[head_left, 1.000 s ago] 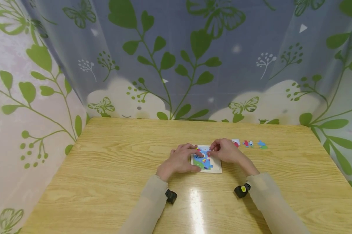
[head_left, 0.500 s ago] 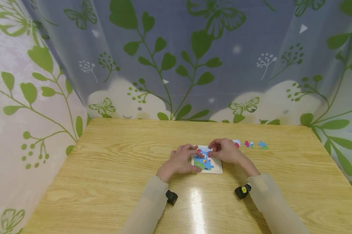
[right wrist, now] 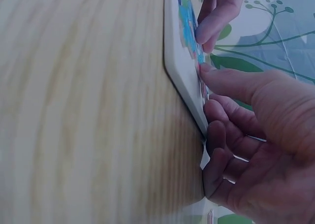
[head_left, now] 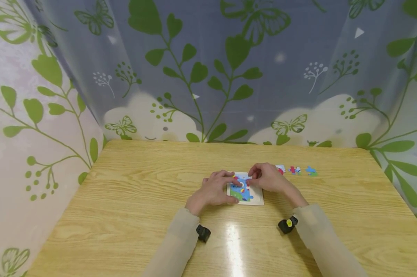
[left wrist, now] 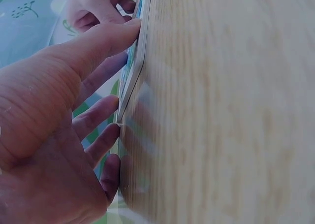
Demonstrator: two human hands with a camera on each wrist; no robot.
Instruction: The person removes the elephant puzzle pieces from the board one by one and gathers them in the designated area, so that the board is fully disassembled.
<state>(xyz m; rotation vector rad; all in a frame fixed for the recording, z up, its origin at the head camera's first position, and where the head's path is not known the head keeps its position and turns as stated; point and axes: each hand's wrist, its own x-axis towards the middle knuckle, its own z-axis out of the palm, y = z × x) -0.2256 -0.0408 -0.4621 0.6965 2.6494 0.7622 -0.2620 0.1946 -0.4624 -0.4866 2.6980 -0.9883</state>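
A small square jigsaw puzzle board (head_left: pixel 257 198) with a pale frame lies flat on the table. Blue, green and red joined pieces (head_left: pixel 237 193) fill its left part; bare board shows at the right. My left hand (head_left: pixel 212 189) spreads over its left side, with the thumb at the front edge and a fingertip on the picture. At the upper right of the joined pieces, my right hand (head_left: pixel 269 179) pinches a puzzle piece (head_left: pixel 248 183), mostly hidden by the fingers. In the right wrist view, the right thumb (right wrist: pixel 231 81) presses at the picture's surface, other fingers curled by the board's edge.
Loose puzzle pieces lie in a row right of the board: a white and red one (head_left: pixel 281 169), a red and white one (head_left: pixel 294 170) and a blue and green one (head_left: pixel 311 171). The wooden table (head_left: pixel 142 184) meets a leaf-print curtain (head_left: pixel 208 107) behind.
Almost nothing moves. The right hand's fingers shift very slightly at the puzzle's upper right; the left hand keeps its place on the board.
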